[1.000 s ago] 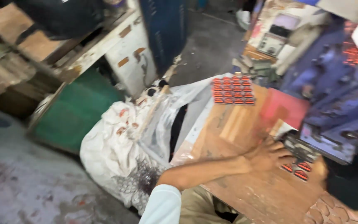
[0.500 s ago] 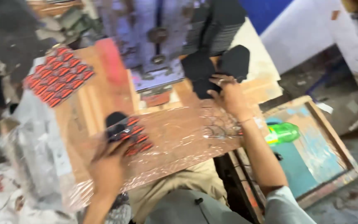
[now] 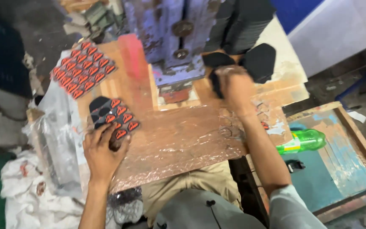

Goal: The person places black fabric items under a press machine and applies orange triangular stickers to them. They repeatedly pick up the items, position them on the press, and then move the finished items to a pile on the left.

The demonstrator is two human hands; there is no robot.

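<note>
Head view, left hand (image 3: 103,153): we rest it flat, fingers spread, on the black sheet of orange pieces (image 3: 114,117) lying on the wooden board (image 3: 183,140).
Right hand (image 3: 234,87): closed round a black blank (image 3: 217,80) (blurred) near the purple press (image 3: 175,40).
Doing it well: we'd keep the sheet pinned flat and feed squarely.
Aside: green bottle (image 3: 303,141) sits beside.
</note>
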